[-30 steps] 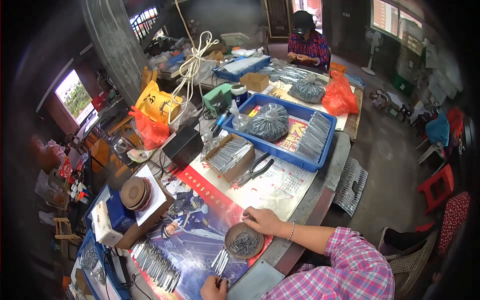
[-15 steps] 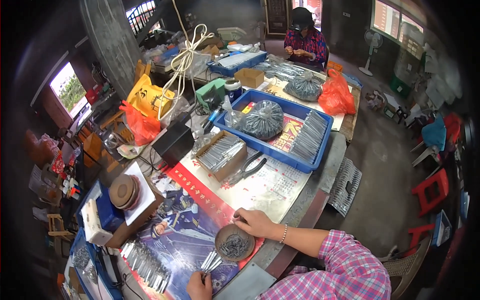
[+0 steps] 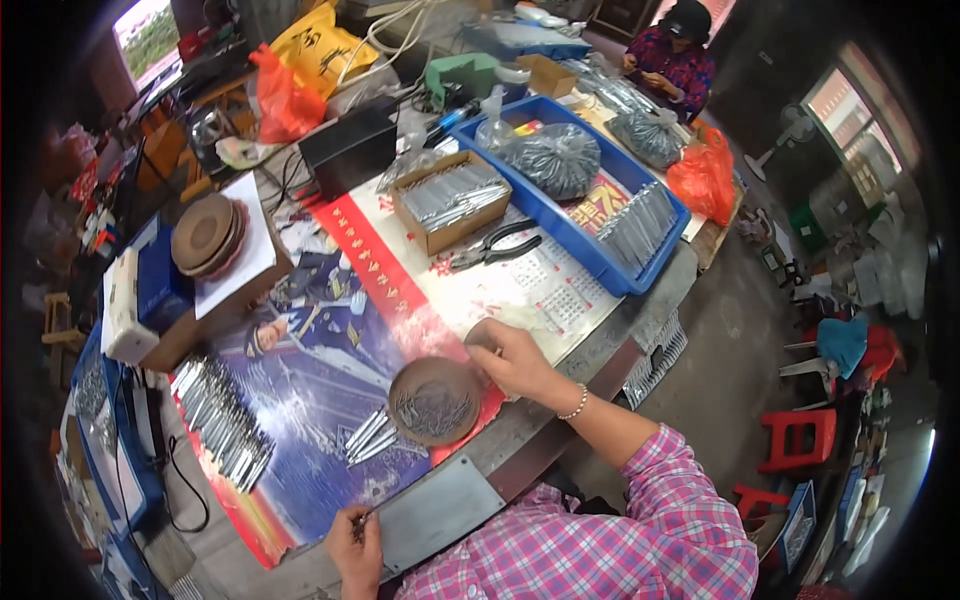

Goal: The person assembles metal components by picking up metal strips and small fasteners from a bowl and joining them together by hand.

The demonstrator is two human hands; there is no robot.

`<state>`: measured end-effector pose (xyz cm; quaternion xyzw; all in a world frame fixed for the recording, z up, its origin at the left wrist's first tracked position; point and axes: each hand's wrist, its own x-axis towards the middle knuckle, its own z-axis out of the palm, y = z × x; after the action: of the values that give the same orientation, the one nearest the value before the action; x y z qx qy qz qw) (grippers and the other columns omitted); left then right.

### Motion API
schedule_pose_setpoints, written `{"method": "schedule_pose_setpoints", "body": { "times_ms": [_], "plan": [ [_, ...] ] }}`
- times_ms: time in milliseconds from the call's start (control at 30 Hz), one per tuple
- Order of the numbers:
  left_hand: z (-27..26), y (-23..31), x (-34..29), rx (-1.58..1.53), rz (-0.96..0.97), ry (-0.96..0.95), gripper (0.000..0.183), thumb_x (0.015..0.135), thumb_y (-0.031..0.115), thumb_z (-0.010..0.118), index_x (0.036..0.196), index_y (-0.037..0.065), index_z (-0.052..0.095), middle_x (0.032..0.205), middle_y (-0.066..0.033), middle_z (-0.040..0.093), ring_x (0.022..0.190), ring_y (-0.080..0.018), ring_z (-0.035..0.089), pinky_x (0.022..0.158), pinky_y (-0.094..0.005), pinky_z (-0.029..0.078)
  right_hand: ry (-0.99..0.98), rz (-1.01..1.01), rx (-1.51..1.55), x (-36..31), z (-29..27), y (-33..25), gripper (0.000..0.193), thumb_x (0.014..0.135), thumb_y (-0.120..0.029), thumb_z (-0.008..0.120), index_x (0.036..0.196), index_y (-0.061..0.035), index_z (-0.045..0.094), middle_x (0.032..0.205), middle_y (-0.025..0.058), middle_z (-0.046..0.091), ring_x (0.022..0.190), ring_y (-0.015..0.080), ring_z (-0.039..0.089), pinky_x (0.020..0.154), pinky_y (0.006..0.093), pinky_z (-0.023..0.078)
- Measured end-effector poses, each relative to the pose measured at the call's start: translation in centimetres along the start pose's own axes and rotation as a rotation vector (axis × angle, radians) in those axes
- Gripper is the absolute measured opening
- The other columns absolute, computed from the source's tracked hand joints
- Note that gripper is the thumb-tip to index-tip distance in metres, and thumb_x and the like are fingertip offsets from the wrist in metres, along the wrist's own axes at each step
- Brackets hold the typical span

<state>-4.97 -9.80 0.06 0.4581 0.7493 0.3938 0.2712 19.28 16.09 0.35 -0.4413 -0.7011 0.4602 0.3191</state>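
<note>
A round brown bowl (image 3: pixel 407 377) of small dark metal pieces (image 3: pixel 436 408) rests on the poster-covered table. Against its far right rim is my right hand (image 3: pixel 512 362), fingers curled and pressed together; what they grip, if anything, is hidden. Several slim silvery rods (image 3: pixel 371 437) lie fanned out just left of the bowl. Near the table's front edge, beside a flat grey metal plate (image 3: pixel 432 512), my left hand (image 3: pixel 356 548) is closed in a pinch, with something small and dark at the fingertips. Farther left spreads a row of similar silvery rods (image 3: pixel 224 422).
Beyond the bowl are black-handled pliers (image 3: pixel 495 247), a cardboard box (image 3: pixel 437 238) of rods and a blue tray (image 3: pixel 640 286) with bagged parts. Stacked brown dishes (image 3: pixel 205 235) stand at left. A co-worker (image 3: pixel 675 62) sits at the far end.
The view has shifted. My left hand has drawn away from the fanned rods toward the front edge, leaving them on the poster. My right hand stays by the bowl's rim.
</note>
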Motion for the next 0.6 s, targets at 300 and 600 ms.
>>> {"method": "schedule_pose_setpoints", "body": {
  "times_ms": [300, 600],
  "plan": [
    [2.2, -1.2, -0.2, -0.033, 0.194, 0.138, 0.008, 0.084, 0.002, 0.063, 0.091, 0.001, 0.062, 0.070, -0.0091, 0.061, 0.056, -0.0143, 0.054, 0.053, -0.0262, 0.042, -0.266, -0.163, -0.334, 1.0, -1.0, -1.5, 0.013, 0.086, -0.008, 0.061, 0.095, 0.0012, 0.061, 0.083, 0.0096, 0.065, 0.075, 0.0150, 0.061, 0.066, 0.0276, 0.049],
    [1.4, -1.2, -1.1, -0.265, -0.093, 0.052, 0.011, 0.085, 0.003, 0.063, 0.096, 0.001, 0.062, 0.068, 0.0020, 0.056, 0.057, -0.0022, 0.045, 0.050, -0.0195, 0.035, -0.422, -0.452, -0.470, 3.1, 2.4, -1.9, 0.014, 0.083, -0.006, 0.060, 0.095, 0.0003, 0.059, 0.089, 0.0140, 0.061, 0.083, 0.0310, 0.060, 0.072, 0.0363, 0.048]
  ]
}}
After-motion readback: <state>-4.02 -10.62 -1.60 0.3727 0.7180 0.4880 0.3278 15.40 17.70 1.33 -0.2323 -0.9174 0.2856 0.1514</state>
